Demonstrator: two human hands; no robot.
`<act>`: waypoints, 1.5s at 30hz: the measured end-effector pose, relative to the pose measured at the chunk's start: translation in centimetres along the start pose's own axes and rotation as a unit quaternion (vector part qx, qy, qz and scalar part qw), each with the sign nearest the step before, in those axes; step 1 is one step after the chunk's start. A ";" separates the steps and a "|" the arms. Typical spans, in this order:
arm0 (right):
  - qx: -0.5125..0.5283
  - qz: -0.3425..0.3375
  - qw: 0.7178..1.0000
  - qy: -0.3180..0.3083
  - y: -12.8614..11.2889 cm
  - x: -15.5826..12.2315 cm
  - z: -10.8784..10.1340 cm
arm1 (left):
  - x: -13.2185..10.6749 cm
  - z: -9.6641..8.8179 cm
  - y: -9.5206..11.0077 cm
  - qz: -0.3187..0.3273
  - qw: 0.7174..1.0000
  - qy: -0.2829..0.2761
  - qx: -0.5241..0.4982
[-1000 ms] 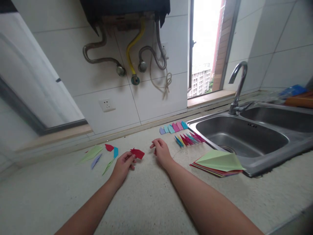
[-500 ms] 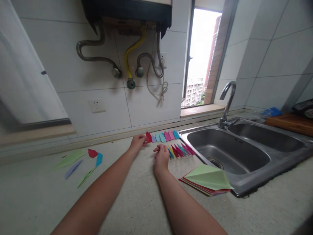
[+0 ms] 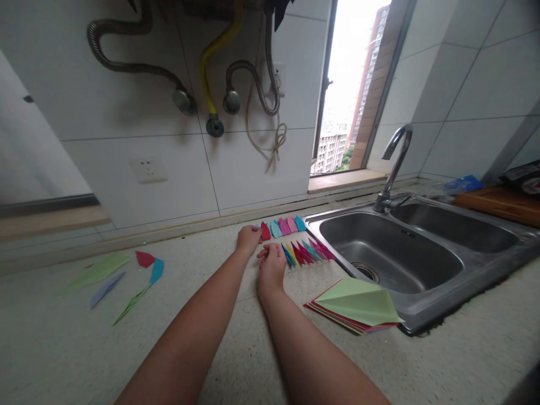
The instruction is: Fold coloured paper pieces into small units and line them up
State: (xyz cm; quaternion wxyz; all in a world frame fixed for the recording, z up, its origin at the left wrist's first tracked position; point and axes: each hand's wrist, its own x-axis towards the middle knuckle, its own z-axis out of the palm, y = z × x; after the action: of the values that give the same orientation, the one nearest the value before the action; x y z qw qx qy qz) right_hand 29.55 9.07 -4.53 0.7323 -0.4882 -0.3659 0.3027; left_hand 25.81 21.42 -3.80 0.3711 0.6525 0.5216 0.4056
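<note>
My left hand [image 3: 248, 238] reaches far across the counter, fingers pinched on a small folded red paper piece [image 3: 265, 231] at the left end of a back row of folded pieces [image 3: 287, 225] in blue and pink. My right hand [image 3: 271, 264] rests curled on the counter just below, next to a front row of colored folded pieces [image 3: 307, 251]. Nothing shows in its fingers.
A stack of folded paper with a green sheet on top [image 3: 358, 304] lies beside the steel double sink [image 3: 392, 256] with a faucet [image 3: 394, 163]. Loose green, red and blue paper scraps [image 3: 126, 273] lie at left. A wall socket [image 3: 147, 167], hoses and a window are behind.
My left hand carried the red piece from mid-counter to the left end of the back row. My right hand shifted toward the rows. The view moved closer.
</note>
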 end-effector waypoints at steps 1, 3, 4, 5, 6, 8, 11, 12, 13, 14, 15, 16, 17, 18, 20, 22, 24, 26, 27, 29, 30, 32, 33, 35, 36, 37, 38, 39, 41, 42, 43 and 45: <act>0.005 0.012 0.999 0.029 0.1 0.0 0.1 | 0.0 0.0 0.1 0.005 1.000 0.000 0.017; 0.014 0.035 0.996 0.075 0.2 0.0 0.2 | 0.0 0.1 0.1 0.014 0.999 0.000 0.047; 0.014 0.042 0.996 0.077 0.2 0.0 0.2 | 0.0 0.1 0.1 0.018 0.998 -0.001 0.060; 0.012 0.045 0.996 0.076 0.1 0.0 0.3 | 0.1 0.1 0.1 0.022 0.997 -0.004 0.071; 0.010 0.045 0.996 0.073 0.1 0.0 0.3 | 0.1 0.1 0.0 0.025 0.996 -0.007 0.081; 0.010 0.041 0.997 0.071 -0.1 -0.1 0.3 | 0.2 0.0 -0.1 0.030 0.995 -0.013 0.098; 0.021 0.046 0.996 0.073 -0.3 -0.1 0.3 | 0.3 0.0 -0.3 0.035 0.993 -0.016 0.113; 0.025 0.051 0.996 0.072 -0.4 -0.1 0.4 | 0.3 -0.1 -0.3 0.037 0.993 -0.015 0.115; 0.027 0.055 0.996 0.069 -0.4 -0.1 0.4 | 0.2 -0.1 -0.3 0.040 0.992 -0.013 0.117; 0.028 0.057 0.996 0.067 -0.5 -0.1 0.4 | 0.2 0.0 -0.3 0.041 0.992 -0.011 0.118; 0.027 0.059 0.996 0.064 -0.5 -0.1 0.4 | 0.1 0.0 -0.3 0.043 0.992 -0.010 0.118; 0.025 0.061 0.996 0.061 -0.5 -0.2 0.4 | 0.0 0.0 -0.3 0.045 0.992 -0.008 0.118; 0.021 0.062 0.996 0.058 -0.5 -0.2 0.4 | 0.0 0.1 -0.3 0.046 0.992 -0.007 0.117; 0.018 0.060 0.997 0.054 -0.5 -0.2 0.4 | -0.1 0.1 -0.3 0.048 0.992 -0.006 0.116; 0.010 0.051 0.998 0.043 -0.5 -0.2 0.4 | -0.2 0.2 -0.3 0.050 0.992 -0.004 0.113; 0.006 0.040 0.999 0.034 -0.4 -0.3 0.4 | -0.3 0.3 -0.3 0.051 0.992 -0.002 0.112; 0.004 0.035 0.999 0.032 -0.3 -0.2 0.4 | -0.2 0.3 -0.3 0.051 0.992 -0.001 0.112; 0.004 0.037 0.999 0.032 -0.3 -0.2 0.5 | -0.1 0.3 -0.4 0.050 0.992 -0.002 0.112; 0.004 0.037 0.999 0.031 -0.3 -0.2 0.5 | -0.1 0.3 -0.4 0.050 0.992 -0.002 0.112; 0.003 0.038 0.999 0.025 -0.4 -0.2 0.6 | 0.0 0.4 -0.5 0.050 0.993 -0.002 0.111; 0.003 0.039 0.999 0.023 -0.5 -0.2 0.6 | 0.1 0.4 -0.5 0.051 0.993 -0.002 0.110; 0.006 0.046 0.999 0.019 -0.6 -0.2 0.6 | 0.1 0.4 -0.6 0.051 0.993 -0.002 0.109; 0.008 0.048 0.999 0.019 -0.6 -0.2 0.6 | 0.1 0.4 -0.7 0.051 0.993 -0.001 0.109; 0.008 0.043 0.999 0.019 -0.7 -0.3 0.6 | 0.1 0.5 -0.8 0.050 0.993 0.000 0.108; 0.005 0.037 0.999 0.019 -0.7 -0.3 0.5 | 0.1 0.5 -0.8 0.051 0.993 0.000 0.107; 0.001 0.031 0.999 0.018 -0.6 -0.3 0.5 | 0.2 0.5 -0.8 0.051 0.993 0.001 0.107; -0.002 0.025 1.000 0.018 -0.6 -0.3 0.5 | 0.2 0.5 -0.9 0.052 0.993 0.002 0.107; -0.004 0.022 1.000 0.019 -0.5 -0.3 0.5 | 0.2 0.4 -0.9 0.052 0.993 0.002 0.108; -0.001 0.023 0.999 0.023 -0.4 -0.3 0.6 | 0.2 0.4 -0.9 0.051 0.993 0.002 0.109; 0.002 0.023 0.999 0.024 -0.4 -0.3 0.6 | 0.2 0.3 -0.9 0.050 0.993 0.002 0.109; 0.005 0.023 0.999 0.024 -0.3 -0.2 0.6 | 0.2 0.3 -0.9 0.049 0.993 0.002 0.110; 0.006 0.021 1.000 0.021 -0.2 -0.2 0.6 | 0.2 0.3 -0.8 0.047 0.993 0.000 0.110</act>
State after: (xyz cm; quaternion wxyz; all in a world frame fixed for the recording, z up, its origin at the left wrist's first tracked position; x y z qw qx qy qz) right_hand 28.93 9.14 -4.22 0.7360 -0.4975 -0.3384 0.3103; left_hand 25.81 21.76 -4.65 0.2774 0.7133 0.5315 0.3630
